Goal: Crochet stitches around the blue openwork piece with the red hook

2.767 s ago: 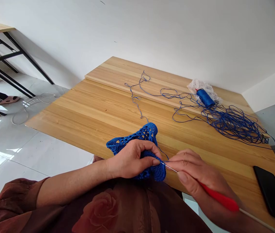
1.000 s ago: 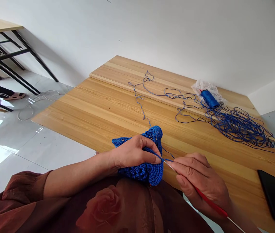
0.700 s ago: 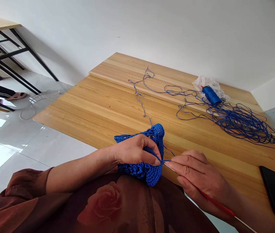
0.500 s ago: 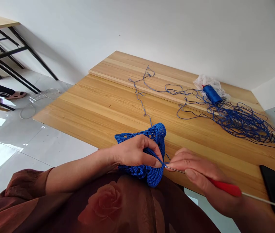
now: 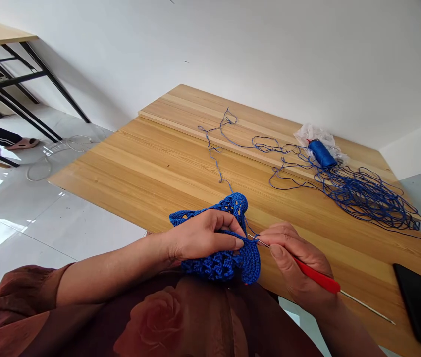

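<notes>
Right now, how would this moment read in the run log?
left hand: pinching blue crochet piece | right hand: holding red-handled hook | blue spool: beside tangled thread

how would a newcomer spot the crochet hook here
Start at the wooden table and go to the right hand, beside the blue crochet work. The crochet hook lies in that hand: a slim rod with a bright red handle, setting it apart from the blue crochet work and the black phone.
</notes>
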A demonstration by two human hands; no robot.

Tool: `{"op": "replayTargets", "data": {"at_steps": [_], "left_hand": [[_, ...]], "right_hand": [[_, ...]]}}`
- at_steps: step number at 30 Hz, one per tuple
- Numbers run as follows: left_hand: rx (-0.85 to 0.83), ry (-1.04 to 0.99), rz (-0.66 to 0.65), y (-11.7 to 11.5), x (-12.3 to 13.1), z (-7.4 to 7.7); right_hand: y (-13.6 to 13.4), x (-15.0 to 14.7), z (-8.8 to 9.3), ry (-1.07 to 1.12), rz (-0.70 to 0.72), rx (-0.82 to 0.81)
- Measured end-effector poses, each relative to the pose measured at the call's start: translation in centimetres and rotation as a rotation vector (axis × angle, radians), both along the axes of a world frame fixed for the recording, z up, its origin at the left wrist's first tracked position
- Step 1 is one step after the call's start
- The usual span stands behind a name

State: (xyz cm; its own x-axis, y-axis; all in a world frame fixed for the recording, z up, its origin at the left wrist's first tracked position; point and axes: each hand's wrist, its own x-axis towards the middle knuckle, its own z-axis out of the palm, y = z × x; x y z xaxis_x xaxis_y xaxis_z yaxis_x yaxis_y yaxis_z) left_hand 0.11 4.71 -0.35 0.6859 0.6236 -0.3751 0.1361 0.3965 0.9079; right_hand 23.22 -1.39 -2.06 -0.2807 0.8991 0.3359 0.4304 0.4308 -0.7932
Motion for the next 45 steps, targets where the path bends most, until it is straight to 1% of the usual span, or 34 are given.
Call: {"op": "replayTargets", "data": {"at_steps": [2,5,12,15,17,20,23,25,29,30,32,34,36,38,39,40,41,42,44,45], "left_hand": [[-0.124,-0.057,0.045,0.0,0.0,-0.1],[-0.187,-0.067,0.072,0.0,0.1,-0.3],[-0.119,-0.020,0.034,0.0,0.1,-0.5],[-0.092,-0.006,0.020,0.0,0.1,-0.7],[-0.071,0.003,0.020,0.0,0.1,-0.8],[-0.033,0.017,0.021,0.0,0.1,-0.8],[0.033,0.039,0.017,0.0,0.1,-0.7],[0.093,0.053,0.013,-0.1,0.1,-0.7],[0.257,0.128,0.044,-0.5,0.4,-0.8],[0.298,0.149,0.057,-0.6,0.5,-0.8],[0.363,0.173,0.079,-0.8,0.7,-0.7],[0.408,0.171,0.092,-1.1,0.8,-0.6],[0.429,0.151,0.097,-1.4,0.9,-0.6],[0.439,0.114,0.099,-1.6,1.0,-0.6],[0.442,0.095,0.096,-1.6,1.0,-0.7],[0.446,0.084,0.093,-1.6,1.0,-0.6],[0.449,0.084,0.090,-1.6,1.0,-0.6],[0.450,0.095,0.090,-1.6,1.0,-0.6],[0.455,0.141,0.095,-1.5,0.9,-0.5],[0.465,0.162,0.101,-1.4,0.8,-0.5]], "right_hand": [[0.0,0.1,0.1,0.036,0.033,-0.038],[0.4,0.4,0.4,0.058,0.109,-0.064],[2.4,1.6,1.5,0.015,0.337,-0.082],[3.3,2.0,2.2,-0.066,0.426,-0.092],[3.6,2.0,2.9,-0.160,0.446,-0.096],[3.4,1.5,4.0,-0.300,0.410,-0.073],[2.7,0.7,4.6,-0.382,0.342,0.009],[2.1,0.1,4.5,-0.461,0.278,0.094],[1.0,-1.3,3.8,-0.625,0.070,0.318],[0.7,-1.6,3.6,-0.640,0.035,0.361],[0.4,-2.1,3.1,-0.645,-0.007,0.395],[0.2,-2.3,2.7,-0.620,-0.019,0.361],[0.1,-2.4,2.3,-0.575,0.004,0.216],[0.1,-2.5,2.0,-0.505,0.074,0.024],[0.1,-2.5,1.9,-0.466,0.107,-0.030],[0.0,-2.4,1.9,-0.434,0.121,-0.028],[-0.1,-2.3,1.9,-0.418,0.108,0.027],[-0.2,-2.2,2.0,-0.422,0.068,0.117],[-0.6,-1.8,2.2,-0.473,-0.039,0.314],[-0.9,-1.7,2.3,-0.508,-0.076,0.383]]}}
